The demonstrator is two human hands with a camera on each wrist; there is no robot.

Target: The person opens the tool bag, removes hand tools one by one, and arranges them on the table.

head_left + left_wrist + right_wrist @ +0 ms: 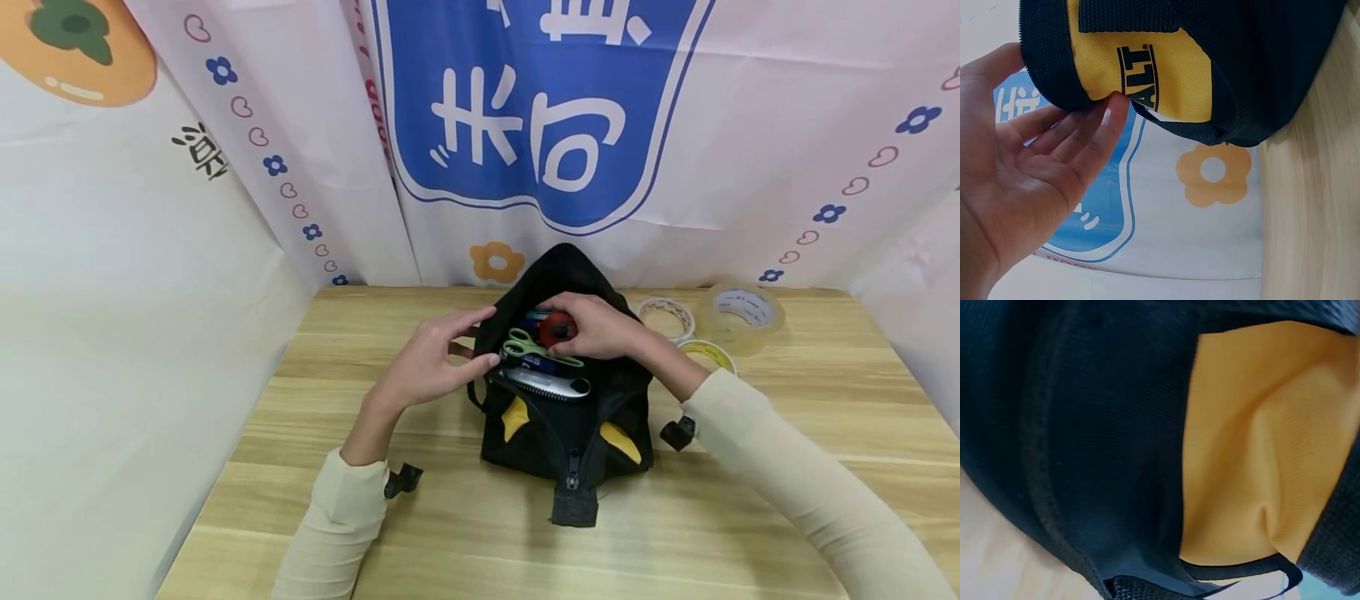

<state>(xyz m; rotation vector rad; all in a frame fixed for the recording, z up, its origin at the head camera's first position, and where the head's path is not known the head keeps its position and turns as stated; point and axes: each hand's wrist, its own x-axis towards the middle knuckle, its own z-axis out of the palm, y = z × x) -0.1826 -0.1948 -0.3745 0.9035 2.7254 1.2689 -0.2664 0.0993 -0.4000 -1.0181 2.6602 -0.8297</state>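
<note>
A black tool bag (517, 446) with yellow panels (1179, 75) lies unzipped on the table, its mouth facing up. My left hand (431, 358) holds the bag's left rim, with fingertips against the yellow panel in the left wrist view. Inside the mouth, my right hand (600, 327) grips a roll of red tape (553, 327) with a dark centre. Just left of the roll lie green-handled scissors (517, 346). Nearer the front rests a silver-grey tool (546, 384) with a ridged edge. Only bag fabric (1116, 425) shows in the right wrist view; the right hand is hidden there.
Behind the right forearm lie a white-cored tape roll (686, 321), a wide clear tape roll (776, 312) and a roll with a yellow core (712, 350). A printed cloth (750, 150) hangs along the back edge of the wooden table (450, 542).
</note>
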